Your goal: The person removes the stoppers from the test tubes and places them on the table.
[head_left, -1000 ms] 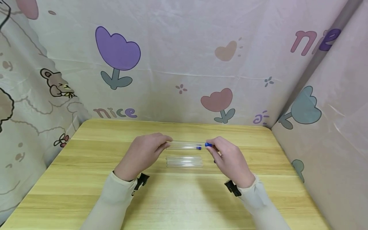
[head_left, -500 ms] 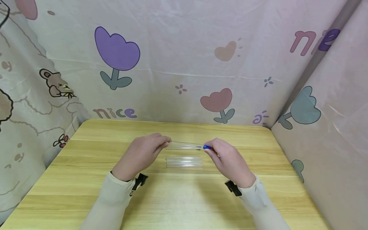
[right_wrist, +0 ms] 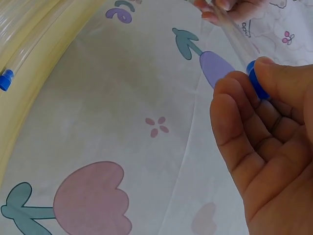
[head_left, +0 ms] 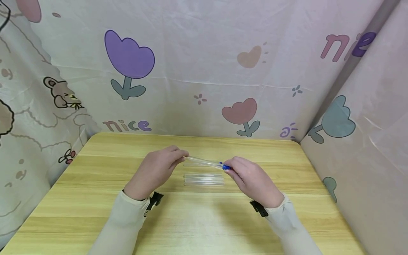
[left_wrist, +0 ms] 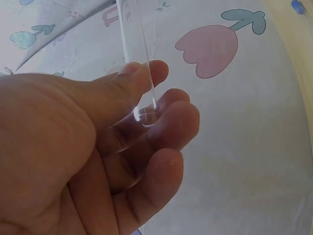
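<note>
My left hand [head_left: 156, 171] pinches one end of a clear test tube [head_left: 204, 162] between thumb and fingers. Its rounded end shows among the fingers in the left wrist view. At the other end, my right hand [head_left: 256, 182] pinches a blue cap [right_wrist: 256, 81] that sits at the tube's mouth; how deep it is seated I cannot tell. The held tube slants down to the right above the table. Behind it lies a second tube [head_left: 194, 164] with a blue cap [right_wrist: 6, 80], partly hidden.
Several clear tubes [head_left: 204, 180] lie side by side in a row on the wooden table [head_left: 204, 219], nearer the person. A printed cloth [head_left: 191, 71] hangs behind the table and on both sides. Black wrist mounts [head_left: 154, 201] show at the cuffs.
The right hand has moved slightly left and down, bringing the cap from apart to the tube's mouth. The held tube now tilts down to the right. The left hand has barely moved.
</note>
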### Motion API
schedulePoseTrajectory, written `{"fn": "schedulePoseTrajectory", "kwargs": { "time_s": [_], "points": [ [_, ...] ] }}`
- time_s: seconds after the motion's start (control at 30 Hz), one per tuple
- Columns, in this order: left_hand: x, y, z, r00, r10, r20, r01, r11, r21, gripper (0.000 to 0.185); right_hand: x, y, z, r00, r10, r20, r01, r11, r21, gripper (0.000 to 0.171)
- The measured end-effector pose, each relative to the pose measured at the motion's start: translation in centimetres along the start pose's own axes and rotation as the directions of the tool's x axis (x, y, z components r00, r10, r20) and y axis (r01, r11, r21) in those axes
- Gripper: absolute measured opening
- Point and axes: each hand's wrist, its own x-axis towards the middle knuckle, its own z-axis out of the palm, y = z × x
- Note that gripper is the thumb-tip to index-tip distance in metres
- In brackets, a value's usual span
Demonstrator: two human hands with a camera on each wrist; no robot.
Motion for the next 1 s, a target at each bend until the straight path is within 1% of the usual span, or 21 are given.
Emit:
{"fn": "schedulePoseTrajectory", "kwargs": {
  "time_s": [0.1, 0.17, 0.3, 0.4, 0.57, 0.77, 0.87, 1.0],
  "points": [
    [-0.03, 0.01, -0.02, 1.000, 0.000, -0.002, 0.000, 1.000, -0.001, 0.016, 0.02, 0.19, 0.03, 1.000, 0.015, 0.008, -0.015, 1.000, 0.009, 0.011],
    [-0.03, 0.04, -0.06, 1.000, -0.009, 0.008, 0.009, 1.000, -0.003, 0.016, 0.02, 0.27, 0.10, 0.999, 0.041, -0.006, -0.041, 0.999, 0.015, 0.014],
    [0.03, 0.15, -0.16, 0.998, -0.043, 0.053, 0.043, 0.999, -0.007, 0.015, 0.02, 0.26, 0.22, 0.991, 0.124, -0.055, -0.124, 0.992, 0.010, 0.016],
    [0.09, 0.24, -0.20, 0.993, -0.068, 0.093, 0.070, 0.998, -0.011, 0.014, 0.03, 0.13, 0.24, 0.981, 0.181, -0.072, -0.182, 0.983, -0.008, 0.016],
    [0.14, 0.40, -0.26, 0.987, -0.090, 0.130, 0.094, 0.995, -0.031, 0.013, 0.03, -0.15, 0.28, 0.968, 0.235, -0.089, -0.239, 0.970, -0.039, 0.015],
    [0.15, 0.59, -0.34, 0.983, -0.088, 0.162, 0.098, 0.994, -0.051, 0.014, 0.01, -0.27, 0.43, 0.956, 0.260, -0.133, -0.268, 0.962, -0.049, 0.013],
    [0.21, 0.65, -0.36, 0.986, -0.080, 0.146, 0.088, 0.995, -0.051, 0.014, 0.02, -0.27, 0.45, 0.957, 0.249, -0.145, -0.259, 0.965, -0.050, 0.013],
    [0.26, 0.62, -0.35, 0.992, -0.063, 0.107, 0.066, 0.997, -0.033, 0.015, 0.01, -0.20, 0.42, 0.969, 0.206, -0.139, -0.214, 0.976, -0.048, 0.016]
  ]
}}
